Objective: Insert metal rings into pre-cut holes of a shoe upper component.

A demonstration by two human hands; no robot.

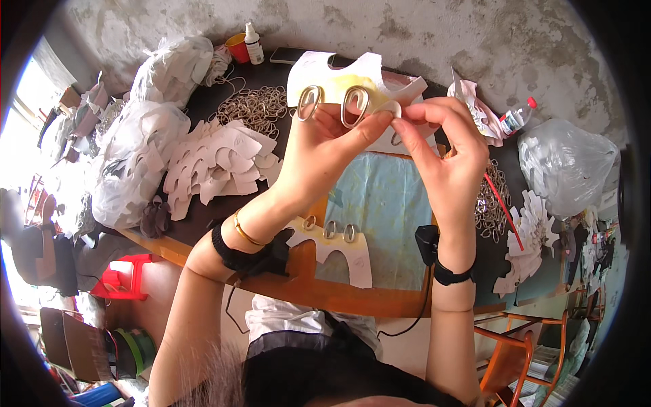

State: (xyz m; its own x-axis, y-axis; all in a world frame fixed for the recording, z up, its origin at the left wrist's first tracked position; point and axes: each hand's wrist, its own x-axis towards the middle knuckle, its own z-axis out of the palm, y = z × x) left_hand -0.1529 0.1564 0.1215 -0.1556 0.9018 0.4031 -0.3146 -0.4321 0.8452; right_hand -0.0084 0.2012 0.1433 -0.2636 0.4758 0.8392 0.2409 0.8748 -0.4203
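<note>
Above the table I hold up a white cut-out piece (339, 73) with scalloped edges and a yellowish stain. Its near edge carries two oval metal rings (356, 102). My left hand (319, 152) grips this piece from below, the thumb pressed near the rings. With thumb and forefinger, my right hand (453, 146) pinches a small white tab at the piece's near right edge; whether a ring sits there is hidden by the fingers. A similar white piece (358, 261) lies near the table's front edge, with three oval rings along its upper side.
A bluish sheet (380, 203) covers the middle of the table. To the left are heaped rings (254, 105), stacked white pieces (224, 159) and filled plastic bags (129, 156). More rings (491, 210), a red stick (503, 210) and a clear bag (566, 166) are on the right.
</note>
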